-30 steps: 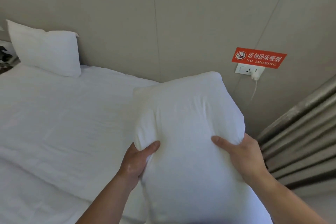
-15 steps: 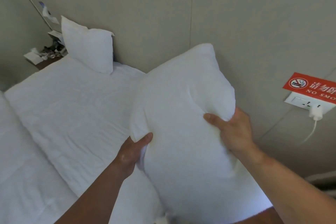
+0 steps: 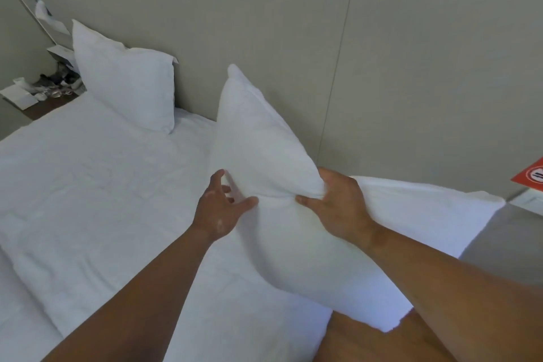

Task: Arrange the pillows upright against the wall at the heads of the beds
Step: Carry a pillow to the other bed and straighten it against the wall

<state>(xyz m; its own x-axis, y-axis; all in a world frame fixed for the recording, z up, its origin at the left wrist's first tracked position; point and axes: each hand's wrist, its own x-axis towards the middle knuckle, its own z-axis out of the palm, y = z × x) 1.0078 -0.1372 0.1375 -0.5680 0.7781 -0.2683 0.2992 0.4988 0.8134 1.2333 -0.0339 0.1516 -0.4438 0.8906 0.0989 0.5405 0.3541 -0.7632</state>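
So the step in hand looks like the placing of the second pillow (image 3: 264, 156): it's being carried in over the head end of the bed (image 3: 97, 185), tipped on a slant with one corner pointing up toward the wall (image 3: 293, 23), and not yet set down. The right hand (image 3: 338, 209) is closed on it, with a bunched fold of the case pinched between thumb and fingers at the pillow's near edge. The left hand (image 3: 219, 209) is spread open, fingers splayed, just touching or about to touch the pillow's left side; a firm grip isn't seen there.

For the next move, the pillow would probably need to be swung upright, its long bottom edge dropped onto the bed right at the head edge, and its back pushed flat to the wall. A bit of a pat may be wanted, since it's soft and will likely slump.

Counts: two pillows are seen, the held one and a standing pillow (image 3: 126, 85) already leaned upright against the wall at the far left corner of the head edge. One bed is clearly seen. Two hands. One red sign (image 3: 529, 178) is cut off at the right edge.
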